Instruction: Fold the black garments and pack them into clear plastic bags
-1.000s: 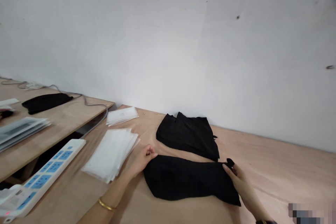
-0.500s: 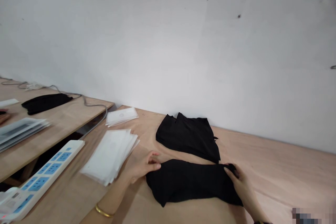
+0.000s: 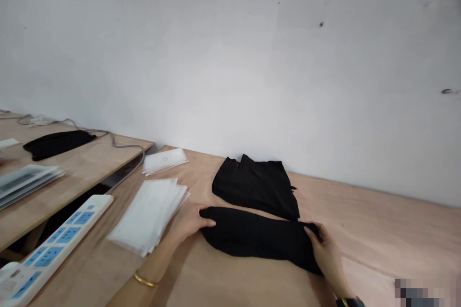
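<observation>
Black garment (image 3: 255, 236) gripped at both ends — lower centre of the frame
Left hand (image 3: 190, 223) and right hand (image 3: 326, 252) — fingers curled narrow round it, folded garment (image 3: 254, 187) just beyond.

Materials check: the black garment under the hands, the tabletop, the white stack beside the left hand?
Black garment: soft fabric, matte, going by its limp folds; fibre can't be told. Tabletop: probably bare plywood, pale grain, satin sheen. White stack: likely thin translucent plastic sleeves, slightly glossy, with layered edges showing through.
</observation>
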Demonstrator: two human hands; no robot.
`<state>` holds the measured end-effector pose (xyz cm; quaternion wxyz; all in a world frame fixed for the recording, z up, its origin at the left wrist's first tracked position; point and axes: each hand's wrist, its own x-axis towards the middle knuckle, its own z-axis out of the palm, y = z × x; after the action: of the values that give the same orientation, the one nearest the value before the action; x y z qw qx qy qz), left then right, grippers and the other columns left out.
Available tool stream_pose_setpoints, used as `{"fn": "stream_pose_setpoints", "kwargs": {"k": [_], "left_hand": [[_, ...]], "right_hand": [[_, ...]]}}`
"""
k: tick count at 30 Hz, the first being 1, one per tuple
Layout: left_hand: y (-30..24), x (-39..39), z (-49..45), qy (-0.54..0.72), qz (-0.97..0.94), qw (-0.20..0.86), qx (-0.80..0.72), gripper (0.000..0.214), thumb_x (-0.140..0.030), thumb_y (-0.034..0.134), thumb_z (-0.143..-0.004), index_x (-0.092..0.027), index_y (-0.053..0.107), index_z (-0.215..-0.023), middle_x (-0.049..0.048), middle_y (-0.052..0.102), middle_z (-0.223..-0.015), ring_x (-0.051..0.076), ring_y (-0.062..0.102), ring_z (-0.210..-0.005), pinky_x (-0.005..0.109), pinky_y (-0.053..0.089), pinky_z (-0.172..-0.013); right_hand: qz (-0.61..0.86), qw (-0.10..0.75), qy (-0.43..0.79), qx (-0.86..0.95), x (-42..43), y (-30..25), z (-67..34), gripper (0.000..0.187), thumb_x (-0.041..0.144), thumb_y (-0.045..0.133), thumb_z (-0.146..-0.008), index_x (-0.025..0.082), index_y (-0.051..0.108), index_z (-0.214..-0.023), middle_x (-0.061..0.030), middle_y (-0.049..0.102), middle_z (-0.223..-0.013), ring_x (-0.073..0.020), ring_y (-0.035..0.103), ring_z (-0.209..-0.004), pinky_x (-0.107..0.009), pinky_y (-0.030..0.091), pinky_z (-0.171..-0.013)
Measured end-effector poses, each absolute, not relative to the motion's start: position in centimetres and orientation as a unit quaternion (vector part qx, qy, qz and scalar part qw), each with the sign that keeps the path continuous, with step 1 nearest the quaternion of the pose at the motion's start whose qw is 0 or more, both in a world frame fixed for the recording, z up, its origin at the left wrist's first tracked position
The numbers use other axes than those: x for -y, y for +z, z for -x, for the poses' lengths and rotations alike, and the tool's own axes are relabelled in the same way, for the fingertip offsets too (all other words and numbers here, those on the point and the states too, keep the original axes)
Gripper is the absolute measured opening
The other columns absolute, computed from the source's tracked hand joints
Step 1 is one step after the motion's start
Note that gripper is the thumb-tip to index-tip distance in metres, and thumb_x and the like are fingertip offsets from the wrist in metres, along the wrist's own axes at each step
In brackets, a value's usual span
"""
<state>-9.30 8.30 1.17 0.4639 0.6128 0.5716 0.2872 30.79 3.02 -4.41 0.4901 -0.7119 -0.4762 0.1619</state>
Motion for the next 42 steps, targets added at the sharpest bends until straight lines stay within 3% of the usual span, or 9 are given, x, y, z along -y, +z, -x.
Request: {"fn": "stream_pose_setpoints", "kwargs": {"k": [8,15,18,20,24,29,32,37,42], "left_hand": [[0.8,-8.5,9.2,0.327,-0.567,0.477,-0.586,0.042,-0.042,0.072,-0.067,-0.017,0.067,-0.100,0.0066,0.071,-0.085,0.021,0.065,-0.069,0.027,0.047,-0.056],[3.3,-7.6,6.6,0.393,-0.530,0.516,-0.546,0.025,-0.029,0.063,-0.075,-0.017,0.066,-0.096,0.0061,0.071,-0.096,0.025,0.064,-0.092,0.033,0.049,-0.078],[4.0,-6.8,3.7,0.429,-0.524,0.587,-0.444,0.030,-0.035,0.063,-0.077,-0.018,0.060,-0.102,0.0076,0.067,-0.105,0.024,0.062,-0.097,0.035,0.048,-0.082],[3.8,-5.7,1.8,0.409,-0.562,0.604,-0.389,0.039,-0.037,0.068,-0.074,-0.020,0.057,-0.108,0.0080,0.063,-0.112,0.024,0.060,-0.100,0.036,0.047,-0.084],[1.7,-3.0,0.0,0.370,-0.694,0.450,-0.424,0.051,-0.019,0.079,-0.061,-0.025,0.061,-0.109,0.0049,0.057,-0.114,0.023,0.053,-0.108,0.035,0.041,-0.095],[-0.8,-1.5,0.4,0.331,-0.785,0.321,-0.415,0.036,-0.008,0.054,-0.080,-0.025,0.064,-0.111,0.0056,0.053,-0.102,0.018,0.053,-0.095,0.030,0.044,-0.086],[-1.1,-1.4,0.3,0.322,-0.807,0.266,-0.418,0.033,-0.011,0.046,-0.086,-0.023,0.067,-0.109,0.0071,0.052,-0.094,0.020,0.052,-0.089,0.030,0.044,-0.078],[-1.4,-1.2,0.3,0.286,-0.825,0.227,-0.432,0.034,-0.013,0.041,-0.089,-0.025,0.070,-0.104,0.0066,0.051,-0.085,0.021,0.050,-0.082,0.031,0.041,-0.070],[-1.8,-0.5,1.3,0.278,-0.823,0.208,-0.449,0.034,-0.013,0.042,-0.088,-0.027,0.070,-0.102,0.0051,0.050,-0.083,0.019,0.050,-0.080,0.030,0.039,-0.068]], "right_hand": [[0.648,0.428,-0.088,0.624,-2.5,-1.2,-24.9,0.056,0.051,0.038,-0.088,0.012,0.047,-0.127,-0.0207,0.053,-0.128,-0.0326,0.047,-0.121,-0.050,0.041,-0.097],[0.548,0.207,0.001,0.811,-0.4,-2.9,-15.0,0.069,0.057,0.039,-0.088,0.023,0.021,-0.146,-0.0095,0.035,-0.149,-0.0341,0.030,-0.136,-0.060,0.028,-0.105],[0.549,0.192,0.017,0.813,0.2,-3.5,-14.8,0.068,0.057,0.038,-0.089,0.017,0.030,-0.143,-0.0123,0.035,-0.148,-0.0354,0.029,-0.136,-0.061,0.025,-0.107],[0.555,0.195,0.033,0.808,0.5,-3.5,-15.1,0.060,0.056,0.039,-0.089,0.015,0.047,-0.133,-0.0153,0.054,-0.134,-0.0351,0.044,-0.127,-0.060,0.024,-0.108],[0.572,0.204,0.070,0.791,1.4,-3.4,-16.9,0.047,0.052,0.048,-0.087,0.018,0.060,-0.117,-0.0121,0.069,-0.111,-0.0321,0.061,-0.107,-0.059,0.027,-0.107],[0.634,0.299,0.056,0.711,1.7,-0.9,-20.9,0.038,0.045,0.044,-0.088,0.020,0.067,-0.103,-0.0126,0.070,-0.107,-0.0308,0.063,-0.102,-0.047,0.050,-0.088],[0.623,0.375,0.024,0.686,0.1,1.9,-20.4,0.040,0.040,0.035,-0.093,0.020,0.066,-0.106,-0.0117,0.068,-0.110,-0.0265,0.062,-0.104,-0.044,0.049,-0.090],[0.542,0.240,0.075,0.802,-3.4,1.4,-16.0,0.042,0.039,0.032,-0.095,0.027,0.052,-0.130,-0.0032,0.054,-0.135,-0.0261,0.042,-0.130,-0.050,0.036,-0.105],[0.615,0.201,0.015,0.762,-4.2,-2.9,-15.4,0.067,0.058,0.035,-0.089,0.015,0.036,-0.141,-0.0120,0.038,-0.146,-0.0322,0.032,-0.135,-0.055,0.030,-0.106]]}}
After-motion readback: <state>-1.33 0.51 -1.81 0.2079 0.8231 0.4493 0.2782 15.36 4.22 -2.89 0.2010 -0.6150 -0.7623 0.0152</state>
